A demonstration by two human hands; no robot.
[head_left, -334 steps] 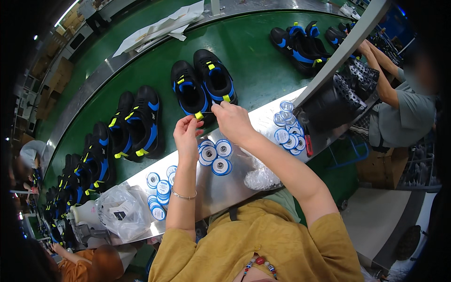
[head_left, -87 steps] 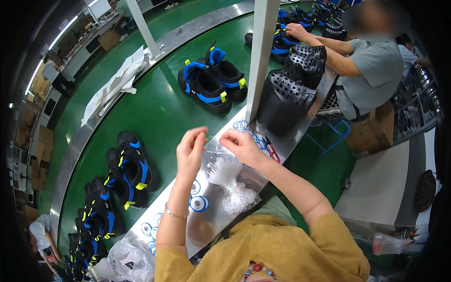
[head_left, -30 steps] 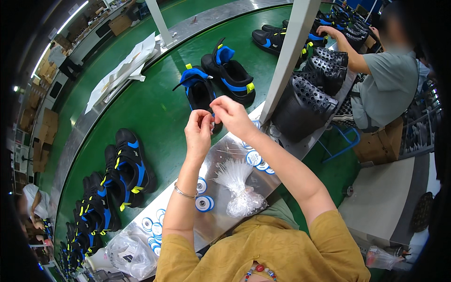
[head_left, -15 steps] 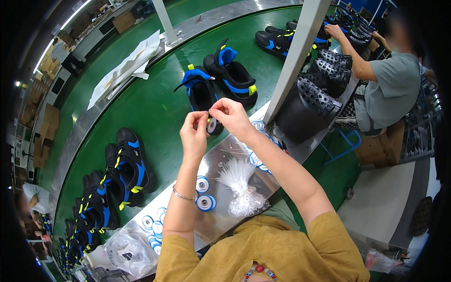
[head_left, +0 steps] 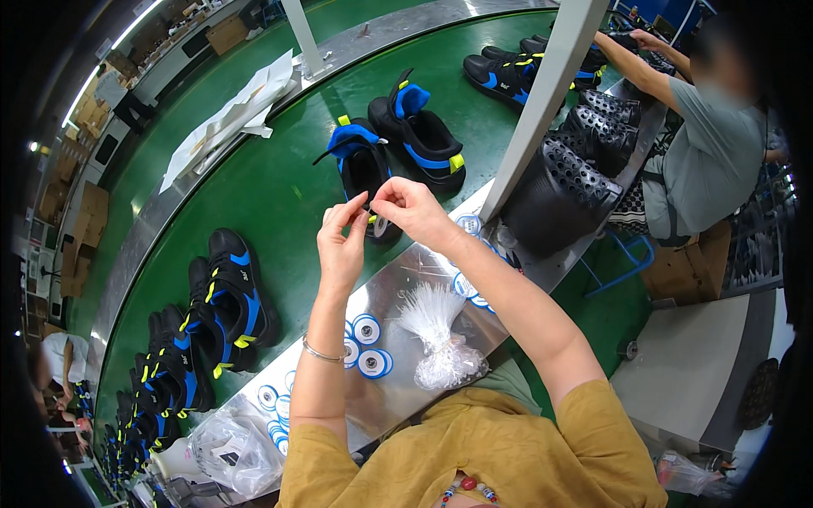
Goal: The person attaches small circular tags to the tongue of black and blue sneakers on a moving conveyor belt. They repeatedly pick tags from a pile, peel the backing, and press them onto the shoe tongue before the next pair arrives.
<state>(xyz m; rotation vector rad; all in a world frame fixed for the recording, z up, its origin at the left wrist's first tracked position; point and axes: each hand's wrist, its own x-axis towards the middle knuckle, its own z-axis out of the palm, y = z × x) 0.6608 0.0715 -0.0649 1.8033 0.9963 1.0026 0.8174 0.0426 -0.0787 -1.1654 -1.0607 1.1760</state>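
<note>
A black and blue shoe (head_left: 360, 161) stands heel toward me on the green surface, with a round white-and-grey hang tag (head_left: 380, 227) by its yellow heel loop. Above that heel, my right hand (head_left: 412, 213) pinches with thumb and forefinger; whatever lies between the fingertips is too small to make out. My left hand (head_left: 341, 245) is close beside it, thumb and forefinger apart, with nothing visible between them. The other shoe (head_left: 423, 140) of the same kind stands to the right, its blue tongue raised. Thin clear plastic fasteners (head_left: 436, 334) lie bundled on the metal ledge nearer me.
Round blue-rimmed tags (head_left: 371, 364) lie in groups on the metal ledge (head_left: 394, 389). Several shoes (head_left: 237, 296) line the left. A clear plastic bag (head_left: 233, 453) sits at lower left. A grey post (head_left: 542, 110) rises right of the shoes, beside black perforated forms (head_left: 563, 195) and a co-worker (head_left: 703, 161).
My left hand has drawn slightly left, and its thumb and forefinger have parted. My right hand has shifted a little left, still pinching. The co-worker's arms have reached farther away.
</note>
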